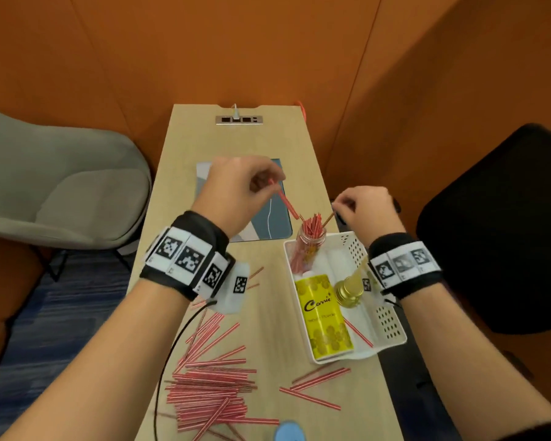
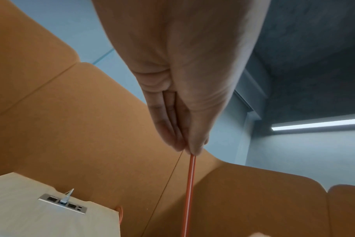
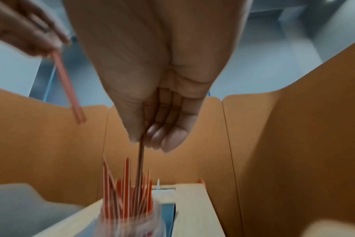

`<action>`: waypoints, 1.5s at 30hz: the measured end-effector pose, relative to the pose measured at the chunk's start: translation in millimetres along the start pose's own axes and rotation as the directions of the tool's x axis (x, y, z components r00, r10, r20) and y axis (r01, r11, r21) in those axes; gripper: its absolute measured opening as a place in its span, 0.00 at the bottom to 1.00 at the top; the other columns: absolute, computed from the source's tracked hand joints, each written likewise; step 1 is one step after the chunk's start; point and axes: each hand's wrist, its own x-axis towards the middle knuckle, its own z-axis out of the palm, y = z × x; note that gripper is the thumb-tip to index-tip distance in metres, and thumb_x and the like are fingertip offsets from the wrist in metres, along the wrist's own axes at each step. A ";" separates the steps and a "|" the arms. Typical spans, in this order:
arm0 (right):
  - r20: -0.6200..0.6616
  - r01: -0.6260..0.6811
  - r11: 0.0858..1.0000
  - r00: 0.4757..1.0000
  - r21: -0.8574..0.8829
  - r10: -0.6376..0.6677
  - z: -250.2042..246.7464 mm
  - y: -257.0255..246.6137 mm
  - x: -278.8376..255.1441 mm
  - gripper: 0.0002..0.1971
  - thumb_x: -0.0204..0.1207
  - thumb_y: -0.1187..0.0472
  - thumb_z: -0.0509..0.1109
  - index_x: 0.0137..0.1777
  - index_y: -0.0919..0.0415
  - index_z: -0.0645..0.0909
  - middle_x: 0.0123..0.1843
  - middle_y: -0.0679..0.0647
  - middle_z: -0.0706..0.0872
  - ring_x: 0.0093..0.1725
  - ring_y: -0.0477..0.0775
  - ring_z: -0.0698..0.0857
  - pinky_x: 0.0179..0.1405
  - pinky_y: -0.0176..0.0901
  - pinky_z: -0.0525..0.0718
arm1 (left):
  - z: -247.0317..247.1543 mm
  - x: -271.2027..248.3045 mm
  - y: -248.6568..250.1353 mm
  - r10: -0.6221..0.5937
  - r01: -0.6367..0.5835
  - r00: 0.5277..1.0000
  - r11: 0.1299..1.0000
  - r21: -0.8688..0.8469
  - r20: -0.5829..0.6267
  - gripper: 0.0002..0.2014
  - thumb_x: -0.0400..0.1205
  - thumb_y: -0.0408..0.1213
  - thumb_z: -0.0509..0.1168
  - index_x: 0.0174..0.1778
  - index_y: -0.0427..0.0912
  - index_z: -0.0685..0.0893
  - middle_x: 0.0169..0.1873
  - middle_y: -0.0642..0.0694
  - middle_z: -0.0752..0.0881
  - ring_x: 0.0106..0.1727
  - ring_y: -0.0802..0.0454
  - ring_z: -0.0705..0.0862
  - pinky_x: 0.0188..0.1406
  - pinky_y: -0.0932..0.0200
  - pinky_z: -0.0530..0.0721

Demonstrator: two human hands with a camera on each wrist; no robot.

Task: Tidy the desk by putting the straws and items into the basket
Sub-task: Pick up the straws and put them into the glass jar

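Straw-loading step underway: left hand & right hand each pinching 1 straw over jar in basket at desk's right edge; next, lower tips into jar, approx. vertical.

Both forearms are bare to the wrist. Each wrist carries a black fabric wristband, left and right. A row of white rectangular tiles printed with black square-code markers is fixed around each band. A white housing bearing one further marker sits under the left wrist, and a thin black cable runs from it back along the forearm. The hands, left and right, wear nothing.
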 end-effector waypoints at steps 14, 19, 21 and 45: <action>0.228 -0.253 0.814 0.962 0.524 0.152 65.4 10.9 -124.8 0.08 0.77 0.54 0.74 0.36 0.52 0.85 0.27 0.46 0.82 0.25 0.42 0.76 0.29 0.33 0.73 | 94.2 56.1 -12.6 -0.047 -0.023 0.964 0.966 0.257 0.262 0.10 0.78 0.34 0.71 0.51 0.52 0.89 0.38 0.56 0.88 0.41 0.55 0.86 0.48 0.50 0.87; 0.517 -0.272 0.840 0.856 0.469 -0.012 134.8 -20.1 -184.4 0.09 0.77 0.49 0.72 0.44 0.52 0.88 0.32 0.41 0.83 0.29 0.37 0.78 0.34 0.28 0.75 | 126.4 41.7 -31.8 -0.117 0.030 0.927 0.970 0.240 0.357 0.09 0.75 0.37 0.76 0.50 0.51 0.90 0.41 0.55 0.91 0.43 0.56 0.88 0.51 0.51 0.88; 0.601 -0.244 0.881 0.798 0.405 -0.055 157.0 -29.5 -196.8 0.09 0.77 0.49 0.71 0.48 0.53 0.88 0.35 0.40 0.82 0.31 0.37 0.79 0.39 0.32 0.79 | 134.2 31.4 -39.3 -0.104 0.021 0.928 0.973 0.228 0.358 0.15 0.76 0.46 0.76 0.57 0.51 0.89 0.51 0.52 0.90 0.52 0.54 0.86 0.57 0.53 0.85; 0.557 -0.057 0.995 0.830 0.083 0.001 241.5 -65.6 -208.1 0.04 0.78 0.56 0.71 0.47 0.54 0.87 0.46 0.49 0.88 0.46 0.50 0.85 0.45 0.41 0.81 | 95.6 -268.7 -195.0 -0.838 0.835 0.539 0.545 0.081 0.089 0.03 0.71 0.37 0.79 0.38 0.47 0.93 0.33 0.51 0.89 0.36 0.55 0.86 0.43 0.61 0.85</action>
